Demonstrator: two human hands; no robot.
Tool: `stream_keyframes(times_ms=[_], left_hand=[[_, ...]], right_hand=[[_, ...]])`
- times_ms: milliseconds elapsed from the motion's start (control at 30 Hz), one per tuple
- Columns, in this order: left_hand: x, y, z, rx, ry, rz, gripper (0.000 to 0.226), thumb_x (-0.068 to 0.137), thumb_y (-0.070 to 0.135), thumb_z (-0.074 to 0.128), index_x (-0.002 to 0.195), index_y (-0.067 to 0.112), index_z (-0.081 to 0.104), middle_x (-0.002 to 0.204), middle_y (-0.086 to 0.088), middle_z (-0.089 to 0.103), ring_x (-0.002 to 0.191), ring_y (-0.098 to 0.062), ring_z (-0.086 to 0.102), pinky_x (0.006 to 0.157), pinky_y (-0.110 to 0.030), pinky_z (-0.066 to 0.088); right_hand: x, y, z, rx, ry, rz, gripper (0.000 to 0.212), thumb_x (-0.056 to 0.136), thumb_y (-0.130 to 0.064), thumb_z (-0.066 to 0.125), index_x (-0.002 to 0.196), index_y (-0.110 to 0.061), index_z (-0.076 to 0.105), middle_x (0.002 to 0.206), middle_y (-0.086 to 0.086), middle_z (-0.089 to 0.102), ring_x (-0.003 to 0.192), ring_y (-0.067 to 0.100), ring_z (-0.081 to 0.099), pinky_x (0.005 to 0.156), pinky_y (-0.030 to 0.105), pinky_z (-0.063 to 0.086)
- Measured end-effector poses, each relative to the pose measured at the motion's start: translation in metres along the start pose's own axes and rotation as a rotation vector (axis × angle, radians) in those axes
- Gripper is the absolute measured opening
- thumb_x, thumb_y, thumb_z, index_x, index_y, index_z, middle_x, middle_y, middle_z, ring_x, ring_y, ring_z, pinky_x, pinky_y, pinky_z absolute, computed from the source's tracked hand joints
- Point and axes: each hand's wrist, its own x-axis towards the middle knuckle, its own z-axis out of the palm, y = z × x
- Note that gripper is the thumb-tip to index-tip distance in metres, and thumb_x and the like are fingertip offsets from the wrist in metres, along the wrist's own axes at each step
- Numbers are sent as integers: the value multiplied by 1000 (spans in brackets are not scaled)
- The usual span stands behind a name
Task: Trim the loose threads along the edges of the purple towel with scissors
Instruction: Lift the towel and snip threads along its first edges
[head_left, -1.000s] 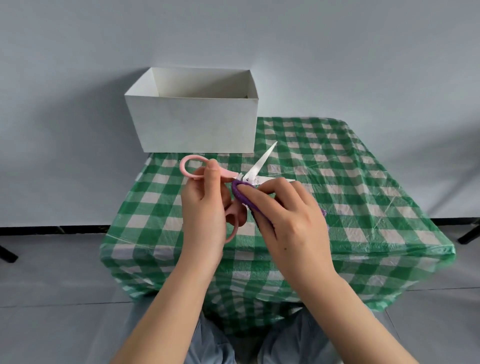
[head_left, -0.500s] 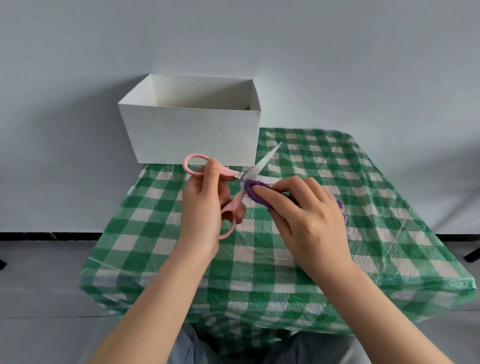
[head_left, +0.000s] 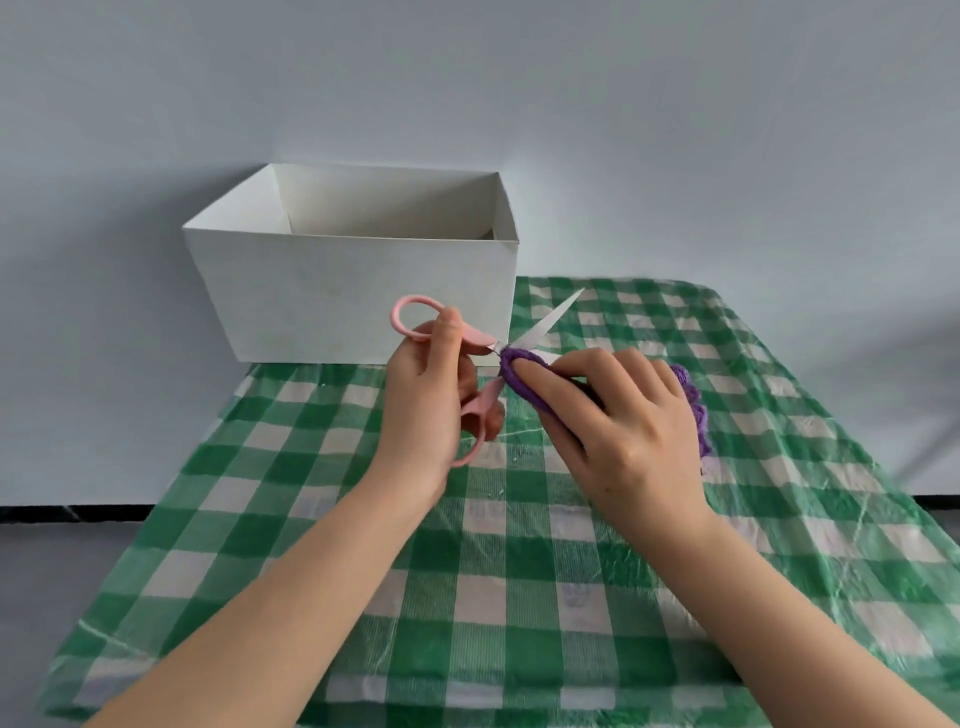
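My left hand (head_left: 426, 410) grips the pink-handled scissors (head_left: 470, 343), fingers through the lower loop and the thumb by the upper one. The white blades stand apart, one pointing up and right. My right hand (head_left: 618, 421) pinches a bunched purple towel (head_left: 519, 371) and holds its folded edge right at the blades' pivot. More of the towel shows behind my right knuckles, near the table; most of it is hidden by the hand.
A white open-topped cardboard box (head_left: 358, 296) stands at the back left of the table, just behind the scissors. A green and white checked plastic cloth (head_left: 519, 571) covers the table. A grey wall rises behind; the floor lies to the left.
The view has tilted, so the table and box fill more of it. Both hands stay together with the towel edge at the scissors; the blades remain apart.
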Motion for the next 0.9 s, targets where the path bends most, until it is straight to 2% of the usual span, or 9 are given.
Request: stream_keyframes(times_ms=[167, 367, 500, 633, 733, 800, 900], left_hand=[[3, -5, -1, 12, -49, 8, 38, 101, 33, 39, 72, 12, 47, 50, 1, 25, 38, -20, 31, 40, -27, 39], [-1, -10, -9, -36, -38, -26, 38, 101, 32, 39, 71, 10, 45, 50, 0, 24, 33, -18, 33, 38, -24, 38], [4, -8, -13, -45, 1, 36, 37, 101, 34, 38, 74, 11, 48, 52, 2, 23, 33, -16, 36, 42, -25, 40], [0, -11, -10, 1, -4, 55, 39, 100, 35, 38, 73, 8, 42, 52, 0, 25, 36, -18, 36, 40, -25, 41], [-1, -11, -10, 53, 6, 95, 37, 100, 35, 40, 79, 5, 48, 52, -1, 30, 39, -19, 36, 39, -25, 38], [-2, -11, -9, 48, -29, 115, 38, 100, 35, 40, 78, 5, 47, 51, -3, 27, 39, -22, 36, 39, -27, 38], [-2, -10, -9, -41, -31, 54, 38, 101, 33, 38, 74, 7, 44, 51, -3, 21, 34, -20, 34, 39, -26, 38]], right_hand=[[-4, 3, 9, -18, -26, -19, 22, 92, -7, 65, 112, -12, 73, 91, 5, 67, 69, 25, 55, 61, 36, 39], [-10, 1, 13, 65, -31, -15, 18, 95, -14, 58, 100, -12, 75, 86, 5, 65, 69, 24, 51, 61, 36, 39], [-17, 2, 13, 116, 17, 9, 21, 93, -15, 55, 92, -10, 76, 80, 5, 63, 68, 23, 51, 59, 38, 40], [-14, -2, 14, 170, 43, 44, 23, 96, -15, 54, 104, -10, 75, 85, 7, 64, 69, 24, 52, 60, 39, 41], [-11, -6, 16, 196, -7, 42, 26, 98, -18, 51, 111, -12, 73, 90, 7, 64, 73, 24, 53, 62, 40, 41], [-10, -7, 17, 217, -25, 62, 26, 97, -17, 51, 110, -12, 73, 91, 6, 64, 75, 25, 54, 63, 41, 42], [-13, -2, 17, 230, -12, 108, 21, 91, -13, 57, 102, -11, 74, 87, 5, 63, 72, 25, 54, 62, 41, 43]])
